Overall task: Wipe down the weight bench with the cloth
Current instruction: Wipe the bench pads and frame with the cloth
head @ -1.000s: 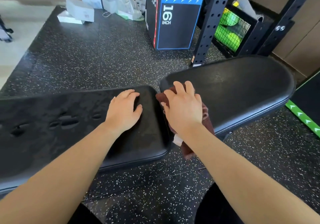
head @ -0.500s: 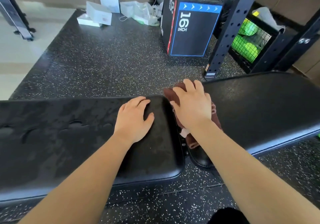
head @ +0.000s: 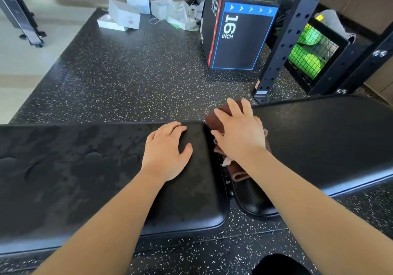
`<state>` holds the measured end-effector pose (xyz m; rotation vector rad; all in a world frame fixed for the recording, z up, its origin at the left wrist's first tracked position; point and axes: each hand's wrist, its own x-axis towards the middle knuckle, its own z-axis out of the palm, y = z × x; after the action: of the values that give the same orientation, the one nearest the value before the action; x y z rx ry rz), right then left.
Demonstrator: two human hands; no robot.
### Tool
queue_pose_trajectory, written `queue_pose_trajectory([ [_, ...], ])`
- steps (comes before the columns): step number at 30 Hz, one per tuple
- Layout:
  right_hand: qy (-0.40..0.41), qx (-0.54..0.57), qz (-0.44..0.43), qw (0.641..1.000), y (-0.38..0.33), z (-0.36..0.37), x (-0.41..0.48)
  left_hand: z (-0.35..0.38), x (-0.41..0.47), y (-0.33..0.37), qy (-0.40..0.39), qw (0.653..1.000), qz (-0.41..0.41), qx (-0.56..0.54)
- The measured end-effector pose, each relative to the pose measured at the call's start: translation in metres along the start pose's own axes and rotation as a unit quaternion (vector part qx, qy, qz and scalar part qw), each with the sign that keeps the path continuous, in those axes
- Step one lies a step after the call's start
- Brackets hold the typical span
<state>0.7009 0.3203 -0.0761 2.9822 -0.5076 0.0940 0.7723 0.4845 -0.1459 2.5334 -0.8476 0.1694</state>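
A black padded weight bench spans the head view in two pads: the left pad (head: 74, 168), blotched with damp marks and dents, and the right pad (head: 329, 143). My right hand (head: 240, 134) presses flat on a brown cloth (head: 214, 117) at the narrow end of the right pad, beside the gap between the pads. The cloth bunches under my palm and a fold hangs toward me. My left hand (head: 168, 151) rests palm down, fingers apart, on the right end of the left pad, holding nothing.
Speckled black rubber flooring (head: 138, 79) lies beyond the bench. A black box marked 16 INCH (head: 238, 36) stands behind, next to a perforated rack upright (head: 285, 39) and a wire crate with green items (head: 310, 56). White boxes and bags (head: 125, 17) sit at the mat's far edge.
My right hand has slid the cloth away from me, from mid-pad to the far edge of the right pad's end. The view has shifted. My left hand stays put.
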Motion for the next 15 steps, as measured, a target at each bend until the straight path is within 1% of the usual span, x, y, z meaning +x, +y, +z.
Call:
queue_pose_trajectory([
  [5,0.026,0.005,0.022,0.999,-0.003,0.000,-0.010,-0.003,0.000,0.003,-0.006,1.000,-0.006,0.000],
  [8,0.038,0.031,0.015,0.999,-0.005,-0.001,-0.032,-0.007,0.000,0.002,-0.022,1.000,0.007,-0.013],
  [11,0.084,0.117,0.006,0.990,-0.010,-0.002,-0.058,-0.017,-0.007,-0.002,-0.058,0.997,0.036,-0.029],
  [13,0.130,0.192,0.013,0.973,-0.020,0.001,-0.068,-0.025,-0.017,-0.010,-0.072,0.996,0.045,-0.011],
  [15,0.140,0.260,0.028,0.955,-0.041,0.008,-0.068,-0.033,-0.030,-0.026,-0.068,0.997,0.037,0.015],
])
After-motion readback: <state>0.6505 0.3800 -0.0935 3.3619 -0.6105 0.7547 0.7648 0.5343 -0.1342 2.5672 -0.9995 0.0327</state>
